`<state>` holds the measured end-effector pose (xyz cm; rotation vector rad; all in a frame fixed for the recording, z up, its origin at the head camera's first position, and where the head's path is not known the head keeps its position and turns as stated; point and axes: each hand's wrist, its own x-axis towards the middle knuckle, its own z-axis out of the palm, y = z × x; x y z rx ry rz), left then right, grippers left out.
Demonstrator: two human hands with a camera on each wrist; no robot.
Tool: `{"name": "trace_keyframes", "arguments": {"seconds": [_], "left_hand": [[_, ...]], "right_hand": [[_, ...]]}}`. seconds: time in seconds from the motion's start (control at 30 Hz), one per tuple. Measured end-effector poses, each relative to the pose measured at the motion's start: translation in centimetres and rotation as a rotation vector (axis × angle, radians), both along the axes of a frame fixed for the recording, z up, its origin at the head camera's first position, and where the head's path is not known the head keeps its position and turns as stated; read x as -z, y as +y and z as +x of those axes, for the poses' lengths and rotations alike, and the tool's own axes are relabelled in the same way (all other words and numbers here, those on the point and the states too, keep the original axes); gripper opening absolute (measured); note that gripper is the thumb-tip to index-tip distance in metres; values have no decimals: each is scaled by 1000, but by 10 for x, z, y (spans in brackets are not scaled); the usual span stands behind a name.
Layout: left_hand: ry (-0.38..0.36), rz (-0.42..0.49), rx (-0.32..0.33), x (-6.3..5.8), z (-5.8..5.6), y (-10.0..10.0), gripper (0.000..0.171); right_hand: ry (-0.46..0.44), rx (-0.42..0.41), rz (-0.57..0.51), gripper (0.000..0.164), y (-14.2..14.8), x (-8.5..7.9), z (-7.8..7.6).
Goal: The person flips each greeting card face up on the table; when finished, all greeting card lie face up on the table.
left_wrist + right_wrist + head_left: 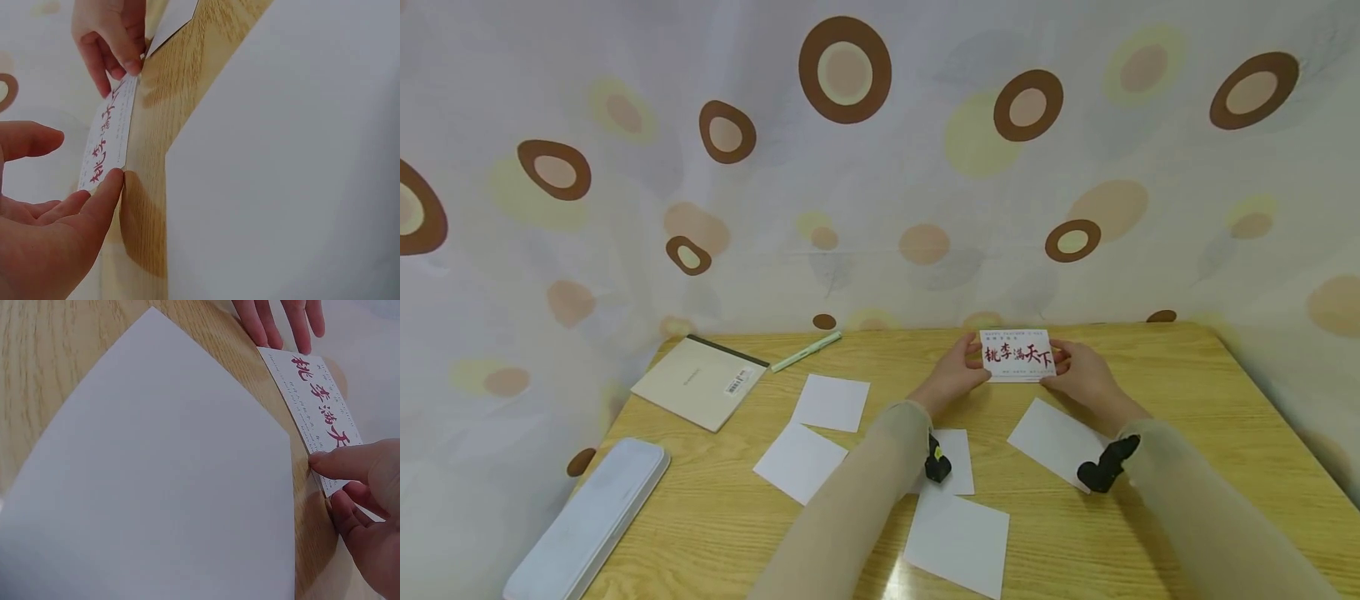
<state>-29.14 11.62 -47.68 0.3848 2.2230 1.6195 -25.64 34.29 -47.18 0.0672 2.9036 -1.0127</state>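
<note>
A white greeting card (1018, 357) with large red Chinese characters stands tilted up near the table's back edge. My left hand (953, 375) holds its left side, thumb at the lower corner; in the left wrist view the index finger is raised away from it. On the opposite side, my right hand (1086, 379) pinches the card's edge, and the right wrist view has the thumb on the printed face with fingers behind. A blank white sheet (1051, 442) lies beneath my right forearm, and another sheet (958, 458) is partly covered by my left wrist.
More white sheets (831, 402) lie left of my left arm, one (958, 542) nearer the front. A beige notebook (696, 383), a pale green pen (807, 352) and a light grey case (591, 517) are at the left. Behind the table hangs a dotted curtain (880, 167).
</note>
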Motion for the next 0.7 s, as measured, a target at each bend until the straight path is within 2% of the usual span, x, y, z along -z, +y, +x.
{"name": "trace_keyframes", "arguments": {"seconds": [0.27, 0.5, 0.7], "left_hand": [[-5, -25, 21, -2, 2, 0, 79], [-26, 10, 44, -2, 2, 0, 80], [-39, 22, 69, 0, -1, -1, 81]], "right_hand": [[22, -28, 23, 74, 2, 1, -1], [29, -34, 20, 73, 0, 1, -1], [-1, -33, 39, 73, 1, 2, -2]]}}
